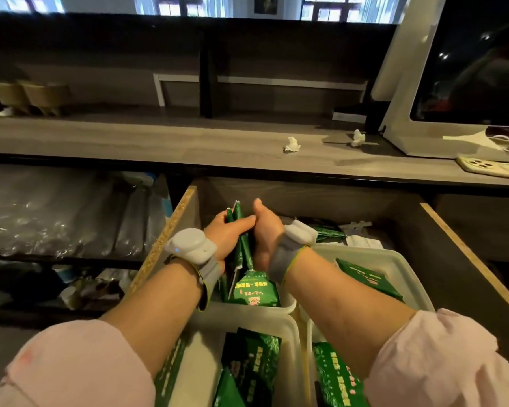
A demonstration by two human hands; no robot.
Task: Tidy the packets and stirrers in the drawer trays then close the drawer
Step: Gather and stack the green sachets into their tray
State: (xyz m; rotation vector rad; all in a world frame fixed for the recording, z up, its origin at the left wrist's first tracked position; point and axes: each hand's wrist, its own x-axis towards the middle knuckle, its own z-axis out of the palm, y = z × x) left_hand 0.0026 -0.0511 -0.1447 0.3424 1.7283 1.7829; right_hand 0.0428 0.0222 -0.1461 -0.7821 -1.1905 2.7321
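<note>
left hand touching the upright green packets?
Touching. Head view: left hand has its thumb and fingers wrapped round the upright green foil packets; no gap shows.

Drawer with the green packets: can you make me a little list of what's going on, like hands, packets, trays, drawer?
left hand: gripping a bunch of green packets stood on edge
right hand: pressed against the other side of the same bunch
trays: white plastic, several in the drawer, each with green packets inside
loose packets: a few lie at the back of the drawer, outside the trays
stirrers: cannot tell them apart for sure
drawer: pulled open
countertop: two crumpled white scraps on it
</note>
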